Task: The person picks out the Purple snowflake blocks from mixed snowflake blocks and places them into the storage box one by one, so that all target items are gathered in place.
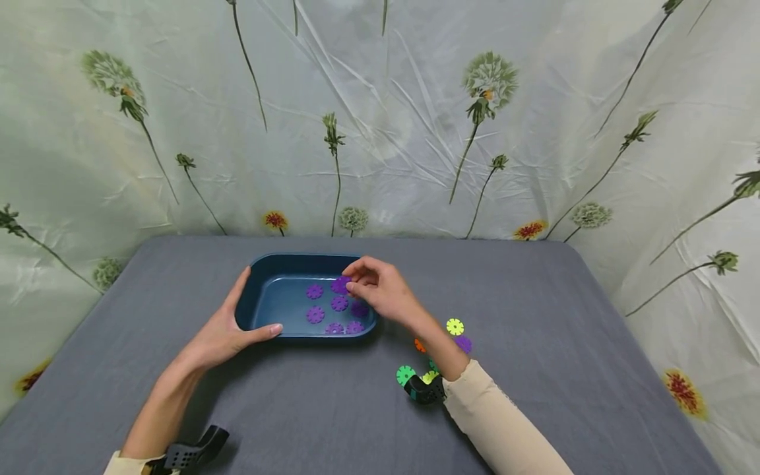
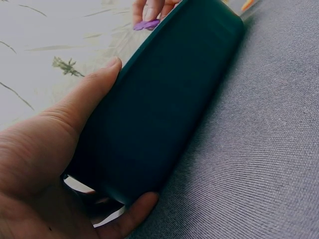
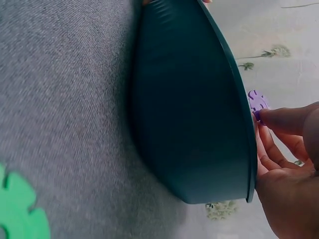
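Note:
A deep blue plastic tray (image 1: 270,307) stands on the grey cloth. My left hand (image 1: 220,338) grips its left end, thumb on the near rim and fingers along the side. Several purple notched discs (image 1: 315,315) lie inside, mostly toward the tray's right half. Over the right end of the tray, my right hand (image 1: 384,290) pinches a purple notched disc (image 3: 257,101) between thumb and fingers. In the left wrist view the tray's outer wall (image 2: 149,99) fills the middle, and the pinched disc (image 2: 146,25) shows above its rim.
Under and beside my right forearm lie loose discs on the cloth: a yellow disc (image 1: 454,326), a purple disc (image 1: 463,344), an orange disc (image 1: 419,345) and a green disc (image 1: 406,375). A flower-print curtain (image 1: 404,132) hangs behind the table (image 1: 534,297).

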{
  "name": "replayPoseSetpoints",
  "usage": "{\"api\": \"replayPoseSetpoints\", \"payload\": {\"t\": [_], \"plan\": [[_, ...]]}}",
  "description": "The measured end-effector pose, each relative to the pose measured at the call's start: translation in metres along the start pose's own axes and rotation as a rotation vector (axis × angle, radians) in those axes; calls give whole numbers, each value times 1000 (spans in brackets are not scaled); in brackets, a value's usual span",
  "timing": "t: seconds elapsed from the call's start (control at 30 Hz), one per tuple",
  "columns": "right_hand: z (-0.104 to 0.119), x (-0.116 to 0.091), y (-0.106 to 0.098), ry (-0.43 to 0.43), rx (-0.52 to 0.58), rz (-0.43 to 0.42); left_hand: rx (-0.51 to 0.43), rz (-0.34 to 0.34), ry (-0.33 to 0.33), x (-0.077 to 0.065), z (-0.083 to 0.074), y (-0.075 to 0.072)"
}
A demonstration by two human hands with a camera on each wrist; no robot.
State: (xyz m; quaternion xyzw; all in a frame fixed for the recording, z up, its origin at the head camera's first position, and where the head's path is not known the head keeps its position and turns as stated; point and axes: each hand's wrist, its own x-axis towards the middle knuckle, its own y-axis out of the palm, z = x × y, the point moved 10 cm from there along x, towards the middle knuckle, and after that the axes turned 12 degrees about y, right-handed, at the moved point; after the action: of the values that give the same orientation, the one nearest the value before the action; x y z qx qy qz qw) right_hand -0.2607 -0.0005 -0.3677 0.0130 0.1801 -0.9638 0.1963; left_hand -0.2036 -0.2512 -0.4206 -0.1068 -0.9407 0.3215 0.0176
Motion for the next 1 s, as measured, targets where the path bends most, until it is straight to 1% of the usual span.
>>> {"api": "replayPoseSetpoints", "payload": {"t": [0.27, 0.53, 0.83, 1.0], "plan": [[7, 10, 11, -9, -80, 12, -4, 0, 5, 0, 0, -1], [11, 14, 21, -19, -171, -19, -14, 2, 9, -1, 0, 0], [12, 20, 35, 6, -214, 7, -11, -2, -12, 0, 1, 2], [9, 27, 39, 17, -234, -3, -15, -2, -7, 0, 0, 1]]}}
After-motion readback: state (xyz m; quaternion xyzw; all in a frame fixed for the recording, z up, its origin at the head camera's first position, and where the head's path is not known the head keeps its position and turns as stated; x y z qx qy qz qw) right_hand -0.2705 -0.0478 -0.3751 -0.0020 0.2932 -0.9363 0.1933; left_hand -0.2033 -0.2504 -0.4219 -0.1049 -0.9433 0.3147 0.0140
